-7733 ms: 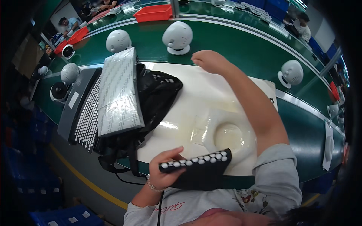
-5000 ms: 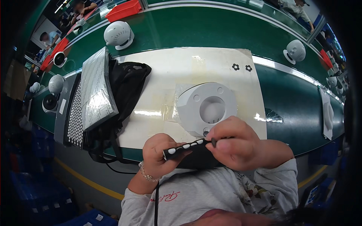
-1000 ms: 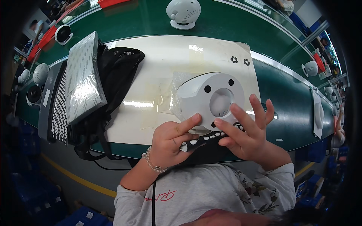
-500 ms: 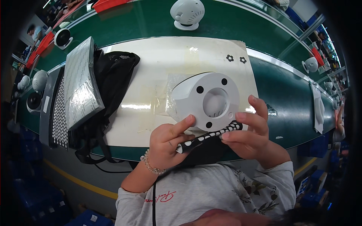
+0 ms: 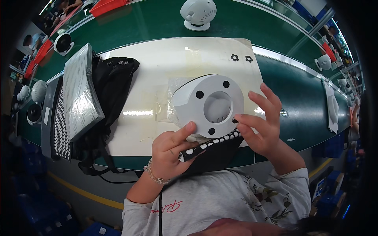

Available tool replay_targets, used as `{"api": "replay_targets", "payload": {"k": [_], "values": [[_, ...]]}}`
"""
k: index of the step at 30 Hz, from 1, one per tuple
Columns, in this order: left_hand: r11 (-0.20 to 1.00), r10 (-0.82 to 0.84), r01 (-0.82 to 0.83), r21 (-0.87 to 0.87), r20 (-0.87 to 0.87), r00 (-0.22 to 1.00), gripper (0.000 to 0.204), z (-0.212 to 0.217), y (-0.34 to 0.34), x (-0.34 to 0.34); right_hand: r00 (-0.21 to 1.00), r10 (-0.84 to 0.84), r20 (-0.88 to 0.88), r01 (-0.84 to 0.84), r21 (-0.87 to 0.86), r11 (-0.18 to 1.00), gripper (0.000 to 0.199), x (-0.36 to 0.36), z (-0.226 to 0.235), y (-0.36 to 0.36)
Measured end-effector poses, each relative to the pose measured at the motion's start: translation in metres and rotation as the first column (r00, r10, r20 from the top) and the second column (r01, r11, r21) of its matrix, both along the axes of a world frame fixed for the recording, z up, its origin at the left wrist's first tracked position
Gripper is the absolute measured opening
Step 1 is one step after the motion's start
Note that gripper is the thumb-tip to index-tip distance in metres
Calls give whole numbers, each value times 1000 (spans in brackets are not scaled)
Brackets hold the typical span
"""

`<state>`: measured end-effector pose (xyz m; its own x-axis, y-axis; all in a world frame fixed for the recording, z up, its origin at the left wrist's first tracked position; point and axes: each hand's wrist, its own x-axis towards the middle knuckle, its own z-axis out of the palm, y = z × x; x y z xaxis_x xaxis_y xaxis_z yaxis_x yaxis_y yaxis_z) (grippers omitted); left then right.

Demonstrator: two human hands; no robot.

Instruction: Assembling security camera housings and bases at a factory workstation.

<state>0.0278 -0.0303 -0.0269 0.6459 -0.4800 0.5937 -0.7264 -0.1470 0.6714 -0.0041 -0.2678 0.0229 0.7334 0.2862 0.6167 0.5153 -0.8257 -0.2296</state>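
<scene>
A white rounded appliance that looks like a small fan (image 5: 182, 103) lies tipped, its ring-shaped base (image 5: 200, 114) turned up. Three black round pads sit on that ring. My left hand (image 5: 169, 151) presses its thumb on the ring's edge and grips a curled black sheet with white round holes (image 5: 210, 146) just below it. At the ring's lower right, my right hand (image 5: 262, 126) pinches a small black round pad (image 5: 235, 121) between thumb and index finger, against or very near the base. Its other fingers are raised.
A white board (image 5: 138, 96) covers the bench under the fan. To the left lie a foil-like silver package (image 5: 82, 94), a black mesh bag (image 5: 116, 78) and a perforated sheet (image 5: 62, 126). Another white fan (image 5: 198, 13) stands beyond; a red tray (image 5: 108, 7) is at far left.
My right hand has left the curled sheet and now has a black pad at the ring's lower right, where a bare round spot showed. My left hand keeps its grip.
</scene>
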Motion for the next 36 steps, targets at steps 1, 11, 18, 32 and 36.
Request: {"api": "replay_targets", "payload": {"k": [1,11,18,32,36], "values": [[1000,-4,4,1,-2,1000,33,0,-1,1,1000,-4,-2,4,1,1000,14,-2,0,-2],[996,79,-77,-48,52,995,25,-2,-5,2,988,-120,-96,73,-393,917,48,-11,30,-2],[993,71,-64,-95,77,994,27,-10,-7,2,356,661,-661,441,742,505,46,18,4,2],[992,-50,46,114,35,998,25,9,1,6,812,-577,-89,569,341,748,26,171,-28,-170],[994,-45,47,100,-25,999,25,7,0,7,736,-662,140,670,-291,684,27,193,-68,-232]]}}
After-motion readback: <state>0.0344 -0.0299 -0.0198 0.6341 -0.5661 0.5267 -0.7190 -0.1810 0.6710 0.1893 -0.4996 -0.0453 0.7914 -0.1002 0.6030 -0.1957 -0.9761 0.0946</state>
